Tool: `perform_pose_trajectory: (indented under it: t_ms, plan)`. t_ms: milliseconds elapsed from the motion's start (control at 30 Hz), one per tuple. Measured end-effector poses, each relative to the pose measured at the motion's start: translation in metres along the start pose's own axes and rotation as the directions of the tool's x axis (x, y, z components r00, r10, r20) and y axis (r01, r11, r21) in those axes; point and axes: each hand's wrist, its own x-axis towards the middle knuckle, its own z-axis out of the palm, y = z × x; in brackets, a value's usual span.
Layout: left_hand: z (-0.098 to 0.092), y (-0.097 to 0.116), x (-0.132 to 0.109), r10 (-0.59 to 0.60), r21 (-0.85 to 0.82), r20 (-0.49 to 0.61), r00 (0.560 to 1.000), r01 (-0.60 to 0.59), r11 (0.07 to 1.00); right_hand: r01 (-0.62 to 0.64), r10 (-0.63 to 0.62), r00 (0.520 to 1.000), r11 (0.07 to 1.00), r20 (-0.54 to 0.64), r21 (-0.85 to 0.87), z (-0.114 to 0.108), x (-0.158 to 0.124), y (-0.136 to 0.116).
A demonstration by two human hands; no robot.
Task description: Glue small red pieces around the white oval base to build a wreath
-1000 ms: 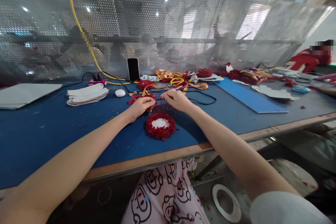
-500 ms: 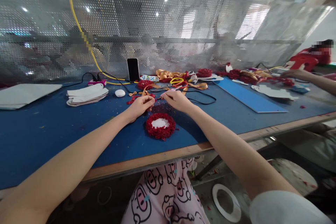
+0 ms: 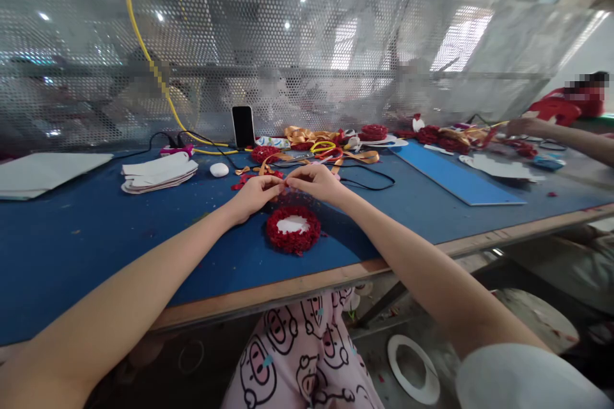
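Observation:
My left hand and my right hand meet above the blue table, fingertips pinched close together. Between them is a tiny reddish piece, too small to make out clearly. Just below the hands lies a round wreath of dark red ruffled material with a white centre. Red scraps are scattered behind my left hand. Behind my right hand are orange-handled scissors and tan ribbon.
A phone stands upright against the perforated metal screen. White sheets, a white oval object and a black cable lie around. A blue board is on the right, where another person's arm reaches in.
My right hand has moved slightly left, its fingertips now against those of my left hand. The pale thin tool it held has tilted out of sight. The other person's arm has shifted left.

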Motion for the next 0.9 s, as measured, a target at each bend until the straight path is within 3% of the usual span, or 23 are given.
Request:
perform_pose_trajectory:
  t_ms: [433, 900]
  plan:
    - [-0.0021, -0.0016, 0.0009, -0.013, -0.022, 0.017, 1.0, 0.014, 1.0, 0.004, -0.007, 0.999, 0.997, 0.032, 0.078, 0.001, -0.0003, 0.0042]
    - [-0.0028, -0.0057, 0.0026, -0.024, -0.071, 0.04, 0.999, 0.027, 0.997, 0.021, -0.021, 1.0, 1.0, 0.002, 0.012, 0.0009, 0.0002, 0.0016]
